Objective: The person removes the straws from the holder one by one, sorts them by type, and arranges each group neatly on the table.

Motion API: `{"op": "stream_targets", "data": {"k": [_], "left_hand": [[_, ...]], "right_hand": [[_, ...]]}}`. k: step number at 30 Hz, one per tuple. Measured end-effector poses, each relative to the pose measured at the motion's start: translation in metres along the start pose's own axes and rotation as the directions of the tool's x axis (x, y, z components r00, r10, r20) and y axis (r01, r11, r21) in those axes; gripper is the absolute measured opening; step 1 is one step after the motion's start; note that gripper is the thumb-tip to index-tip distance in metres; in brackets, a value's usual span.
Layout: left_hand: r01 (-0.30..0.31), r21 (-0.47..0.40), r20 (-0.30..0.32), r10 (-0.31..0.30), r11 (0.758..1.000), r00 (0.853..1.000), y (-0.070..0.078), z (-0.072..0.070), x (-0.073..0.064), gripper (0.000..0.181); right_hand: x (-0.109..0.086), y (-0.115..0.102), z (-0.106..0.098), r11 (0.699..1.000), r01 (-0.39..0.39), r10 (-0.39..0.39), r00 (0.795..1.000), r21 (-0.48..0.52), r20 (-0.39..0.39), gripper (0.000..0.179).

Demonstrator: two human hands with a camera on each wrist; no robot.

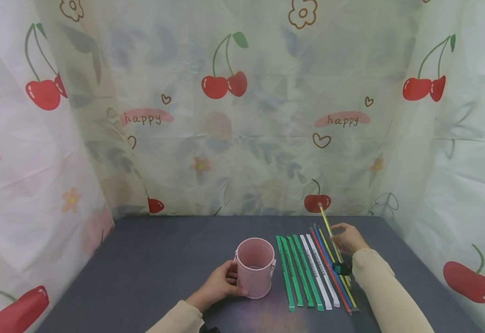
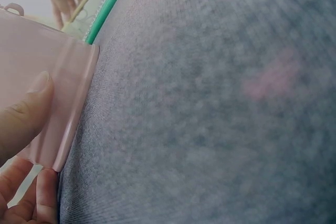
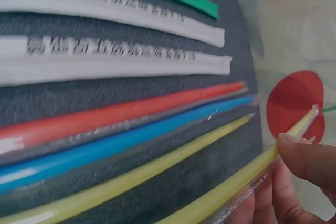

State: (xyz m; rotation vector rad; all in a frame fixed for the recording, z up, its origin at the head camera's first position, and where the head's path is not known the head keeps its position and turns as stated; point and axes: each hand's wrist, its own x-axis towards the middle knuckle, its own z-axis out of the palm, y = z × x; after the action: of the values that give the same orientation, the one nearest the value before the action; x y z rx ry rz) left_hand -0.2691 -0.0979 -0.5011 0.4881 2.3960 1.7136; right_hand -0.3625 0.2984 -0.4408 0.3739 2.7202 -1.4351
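Note:
A pink bucket [image 1: 256, 282] stands upright on the dark table. My left hand [image 1: 221, 284] holds its left side; the left wrist view shows the thumb [image 2: 29, 116] on the bucket wall [image 2: 37, 51] and the fingertips near its base. Over at the right, my right hand [image 1: 348, 238] pinches a yellow straw [image 1: 325, 219] in a clear wrapper between thumb and fingers. This straw [image 3: 236, 182] is tilted, with its far tip raised. Beside it on the table lie another yellow straw [image 3: 157, 169], a blue straw [image 3: 131, 137] and a red straw [image 3: 131, 114].
Between the bucket and the coloured straws lie two white paper-wrapped straws [image 1: 318, 266] and several green-wrapped straws [image 1: 294, 273], roughly parallel. A cherry-patterned curtain [image 1: 242, 152] encloses the back and sides of the dark table [image 1: 163, 249].

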Motion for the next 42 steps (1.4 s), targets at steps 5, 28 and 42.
{"op": "stream_targets", "data": {"k": [5,28,42], "left_hand": [[0.001,0.003,-0.005,-0.001,1.0,1.0,0.001,0.001,0.0,0.067],[-0.014,0.01,0.001,0.014,1.0,1.0,0.001,-0.001,0.0,0.067],[-0.003,-0.007,0.003,0.003,1.0,1.0,0.001,0.0,-0.001,0.066]], "right_hand": [[-0.002,0.009,-0.003,0.998,-0.052,0.052,0.999,-0.037,0.005,0.044],[-0.01,0.027,0.0,0.996,-0.081,0.084,0.99,-0.029,0.11,0.034],[-0.008,0.029,0.003,0.995,-0.096,0.097,0.99,-0.017,0.101,0.032]]}}
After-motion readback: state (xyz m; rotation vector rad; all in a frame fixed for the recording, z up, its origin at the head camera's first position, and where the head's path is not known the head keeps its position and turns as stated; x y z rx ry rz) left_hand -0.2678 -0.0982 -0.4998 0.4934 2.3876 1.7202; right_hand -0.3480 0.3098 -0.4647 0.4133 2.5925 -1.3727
